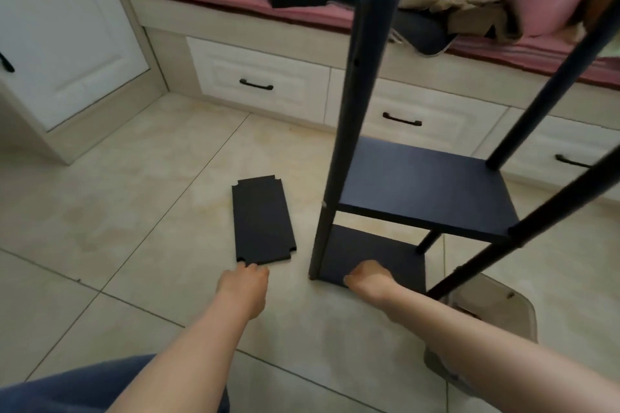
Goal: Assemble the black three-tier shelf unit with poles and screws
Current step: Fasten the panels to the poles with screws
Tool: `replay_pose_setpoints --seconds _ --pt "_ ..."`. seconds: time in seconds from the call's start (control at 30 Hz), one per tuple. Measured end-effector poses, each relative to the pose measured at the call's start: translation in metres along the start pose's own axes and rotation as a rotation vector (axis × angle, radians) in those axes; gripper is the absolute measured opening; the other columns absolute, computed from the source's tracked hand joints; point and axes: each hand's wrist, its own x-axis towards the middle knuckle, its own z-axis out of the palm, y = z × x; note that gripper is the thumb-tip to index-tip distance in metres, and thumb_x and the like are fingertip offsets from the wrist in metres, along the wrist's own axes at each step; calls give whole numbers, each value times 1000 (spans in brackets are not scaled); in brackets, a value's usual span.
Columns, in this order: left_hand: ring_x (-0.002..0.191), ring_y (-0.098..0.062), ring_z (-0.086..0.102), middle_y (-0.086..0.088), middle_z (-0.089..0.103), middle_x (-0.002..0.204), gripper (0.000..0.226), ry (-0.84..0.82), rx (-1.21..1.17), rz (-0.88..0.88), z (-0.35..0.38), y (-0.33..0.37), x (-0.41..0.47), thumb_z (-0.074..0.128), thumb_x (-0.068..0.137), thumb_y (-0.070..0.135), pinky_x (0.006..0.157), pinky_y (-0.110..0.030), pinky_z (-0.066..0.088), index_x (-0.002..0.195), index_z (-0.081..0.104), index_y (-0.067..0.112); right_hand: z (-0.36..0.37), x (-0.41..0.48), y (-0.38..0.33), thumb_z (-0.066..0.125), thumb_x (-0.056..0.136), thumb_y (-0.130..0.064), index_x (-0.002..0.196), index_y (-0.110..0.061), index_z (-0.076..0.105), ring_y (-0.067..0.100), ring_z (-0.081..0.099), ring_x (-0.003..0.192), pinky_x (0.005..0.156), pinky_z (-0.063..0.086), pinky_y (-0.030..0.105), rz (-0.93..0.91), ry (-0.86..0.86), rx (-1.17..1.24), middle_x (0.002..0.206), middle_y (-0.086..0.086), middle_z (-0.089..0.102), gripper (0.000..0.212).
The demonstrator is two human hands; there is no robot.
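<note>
The third tier is being fetched. Two tiers are already fitted in the unit (338, 178) at right of centre: a bottom shelf (385, 251) near the floor (134, 245) and a middle shelf (426, 188) above it. Only the top one appears to be left.

The loose panel (263, 221) lies flat on the floor just left of the unit, below the middle of the frame. Its long axis runs from its near short edge up the frame, leaning slightly to the upper left. Notches are cut at its corners.

The unit stands upright. Its poles (563, 198) run up and out toward the top and right edges of the frame.

The panel's near edge is touched by the fingertips of the left hand (243, 288); whether it is pinched cannot be told. The near edge of the bottom shelf is held by the right hand (367, 280), fingers curled over it, so the unit is likely being steadied.

Next, the panel would probably need to be lifted, turned level and lined up with its long axis along the shelves'. Its notches could then be brought against the four poles at the upper holes before screws are driven.
</note>
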Motion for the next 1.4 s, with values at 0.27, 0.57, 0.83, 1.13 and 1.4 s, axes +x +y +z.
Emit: replay_pose_setpoints --seconds 0.27,0.57,0.83,1.13,1.4 --pt "137 -29 42 -9 39 156 55 -101 -426 -160 33 -37 48 43 101 14 106 -41 45 155 32 12 73 60 -47 49 96 -18 83 -11 47 20 43 72 69 37 32 -35 -208 76 83 9 45 15" --pt "133 -33 43 -14 51 143 43 -25 -808 -261 66 -57 105 48 97 11 107 -44 43 140 45 7 133 134 -74 49 100 -25 151 -8 19 29 54 117 91 55 37 103 -218 216 136 13 46 62" --pt "129 -36 45 -12 56 131 53 191 -1223 -323 80 -61 132 55 86 4 101 -48 46 138 46 11 139 180 -72 54 99 -22 157 -24 6 31 57 114 74 57 32 169 -134 387 153 3 35 76" --pt "121 -19 53 -1 55 140 83 128 -1773 -540 81 -57 136 65 89 1 97 -29 39 158 20 7 145 187 -69 66 93 -25 142 -23 37 26 52 111 81 57 35 217 -98 442 140 7 42 57" --pt "97 -28 60 -13 60 126 56 286 -1945 -848 77 -81 129 71 93 22 91 -39 51 142 49 7 152 159 -76 67 94 -21 130 -26 33 25 60 104 75 58 32 256 -134 830 129 7 47 50"
